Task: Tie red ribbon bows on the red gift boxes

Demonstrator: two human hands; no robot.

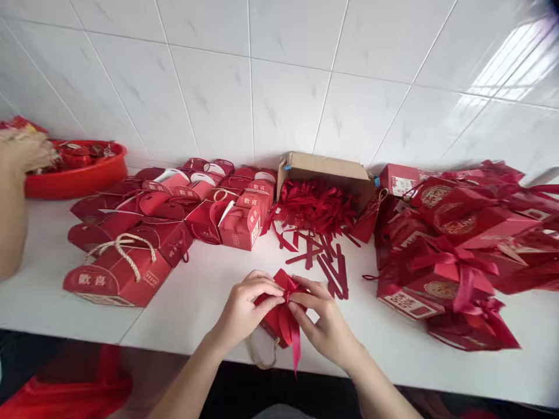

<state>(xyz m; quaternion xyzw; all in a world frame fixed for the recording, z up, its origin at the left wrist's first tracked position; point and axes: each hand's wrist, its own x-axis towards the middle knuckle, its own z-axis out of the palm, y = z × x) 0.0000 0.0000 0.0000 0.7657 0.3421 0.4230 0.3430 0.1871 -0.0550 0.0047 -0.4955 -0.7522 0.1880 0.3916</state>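
Observation:
A small red gift box with a rope handle sits at the front edge of the white table, between my hands. Round its top runs a red ribbon, one tail hanging down past the table edge. My left hand pinches the ribbon at the knot from the left, thumb and forefinger together. From the right, my right hand pinches the same ribbon close by. The fingertips of both hands nearly meet and hide most of the knot.
Behind stands a cardboard box of red ribbons, with loose red strips before it. Red boxes fill the left; ribbon-tied boxes pile up right. At far left another person's arm reaches over a red basin.

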